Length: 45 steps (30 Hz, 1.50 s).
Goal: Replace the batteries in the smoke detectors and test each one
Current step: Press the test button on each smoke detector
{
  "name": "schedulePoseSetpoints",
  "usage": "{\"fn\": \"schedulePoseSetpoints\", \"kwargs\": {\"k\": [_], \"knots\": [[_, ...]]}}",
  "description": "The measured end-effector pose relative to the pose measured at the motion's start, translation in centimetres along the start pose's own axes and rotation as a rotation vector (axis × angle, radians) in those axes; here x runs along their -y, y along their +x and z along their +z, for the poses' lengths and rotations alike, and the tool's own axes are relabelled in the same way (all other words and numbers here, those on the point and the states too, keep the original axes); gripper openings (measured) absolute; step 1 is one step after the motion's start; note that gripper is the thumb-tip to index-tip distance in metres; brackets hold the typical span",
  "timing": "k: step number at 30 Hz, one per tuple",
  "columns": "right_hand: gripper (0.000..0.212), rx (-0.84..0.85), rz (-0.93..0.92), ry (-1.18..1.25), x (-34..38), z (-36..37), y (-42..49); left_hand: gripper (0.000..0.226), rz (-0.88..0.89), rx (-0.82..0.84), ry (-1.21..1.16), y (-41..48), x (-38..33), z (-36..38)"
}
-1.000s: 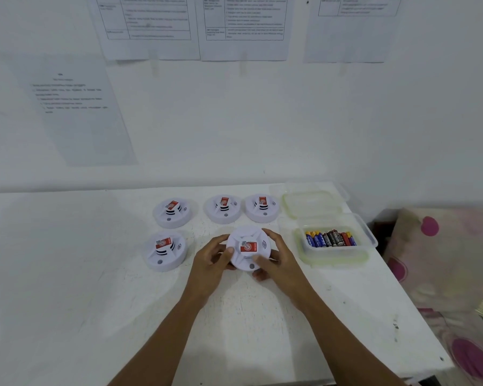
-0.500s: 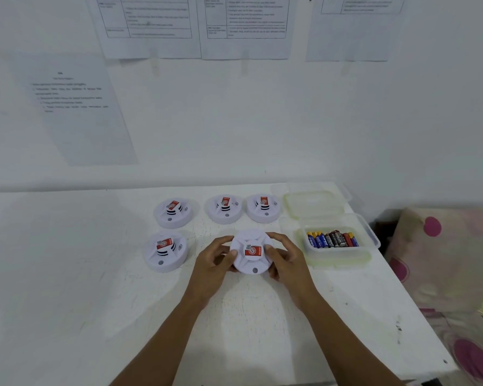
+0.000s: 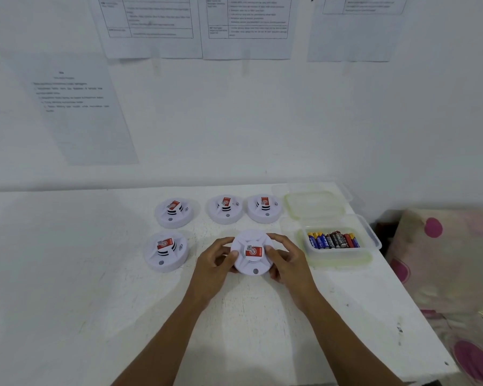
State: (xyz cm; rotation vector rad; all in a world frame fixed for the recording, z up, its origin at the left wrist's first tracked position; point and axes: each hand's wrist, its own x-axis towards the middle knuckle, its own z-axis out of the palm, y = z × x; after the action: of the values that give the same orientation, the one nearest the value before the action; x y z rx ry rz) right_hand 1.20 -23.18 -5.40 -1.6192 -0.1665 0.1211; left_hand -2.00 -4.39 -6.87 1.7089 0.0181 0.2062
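A round white smoke detector point(image 3: 252, 253) with a red label sits tilted toward me, just above the white table point(image 3: 67, 274). My left hand point(image 3: 215, 267) grips its left rim and my right hand point(image 3: 286, 259) grips its right rim. Several more detectors of the same kind lie on the table: one to the left point(image 3: 165, 251), and three in a back row point(image 3: 174, 212) point(image 3: 226, 208) point(image 3: 264, 208). An open clear plastic box point(image 3: 371, 240) to the right holds several batteries point(image 3: 333, 240) lying side by side.
The box's lid point(image 3: 314, 203) is hinged open behind it, by the wall. Printed sheets point(image 3: 246, 26) hang on the white wall. The table's right edge point(image 3: 418, 307) drops to a pink-dotted cloth point(image 3: 446, 260).
The held detector has turned in my hands: its small hole has come round to face me, and my fingers have shifted along the rim.
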Motion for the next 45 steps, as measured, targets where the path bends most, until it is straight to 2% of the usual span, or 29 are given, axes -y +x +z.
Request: {"fn": "schedulePoseSetpoints", "kwargs": {"k": [45], "knots": [[0.02,0.005,-0.03,-0.015,0.12,0.09,-0.19,0.03,0.012,-0.019,0.07,-0.1,0.35,0.0]]}}
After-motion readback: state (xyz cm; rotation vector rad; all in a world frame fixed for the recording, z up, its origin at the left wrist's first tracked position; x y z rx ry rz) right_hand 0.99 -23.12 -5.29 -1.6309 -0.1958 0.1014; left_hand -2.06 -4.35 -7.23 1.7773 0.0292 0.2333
